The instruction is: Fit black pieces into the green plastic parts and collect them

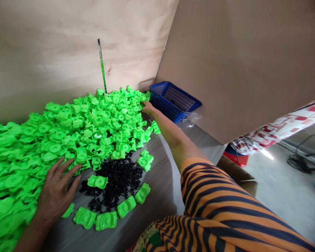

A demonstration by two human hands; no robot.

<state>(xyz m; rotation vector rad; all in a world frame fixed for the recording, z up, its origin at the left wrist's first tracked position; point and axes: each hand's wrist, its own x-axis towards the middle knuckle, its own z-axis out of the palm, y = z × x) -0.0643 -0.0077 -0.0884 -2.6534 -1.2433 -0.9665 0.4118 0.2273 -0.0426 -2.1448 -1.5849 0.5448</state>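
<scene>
A large heap of bright green plastic car-body-shaped pieces (102,119) covers the left and back of the table. Over its near edge lies my left hand (58,187), fingers spread, with nothing seen in its grasp. My right hand (147,107) reaches far across to the heap's right end, beside the blue basket; its fingertips are partly lost among the pieces. A pile of small black parts (120,175) sits in front of the heap, with one green piece (97,181) on top. Several more pieces (106,221) form a curved row along its near side.
A blue plastic basket (169,108) with dark contents stands in the back corner, a clear round item (188,123) near it. Wooden panels (241,63) wall in the back and right. A thin green-stained brush (102,66) stands upright behind the heap. A cardboard box (237,175) is below the table edge.
</scene>
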